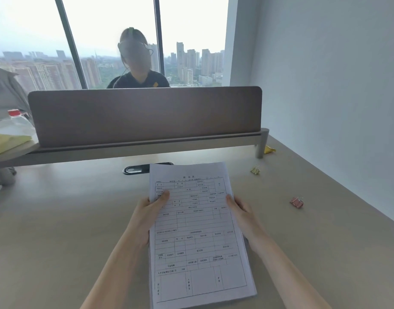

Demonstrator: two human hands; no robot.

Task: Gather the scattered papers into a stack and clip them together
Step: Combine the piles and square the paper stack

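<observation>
Paper stack (198,237) over unseen fingers

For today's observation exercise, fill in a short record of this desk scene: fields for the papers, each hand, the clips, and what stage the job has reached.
papers: one gathered stack of printed forms, held above the desk
left hand: grips the stack's left edge
right hand: grips the right edge
clips: pink binder clip and yellow binder clip, both lying on the desk to the right, untouched
stage: stack gathered, not yet clipped

stacked printed forms (198,230) apparently squared; pink clip (297,202), yellow clip (255,170) lie right.
</observation>
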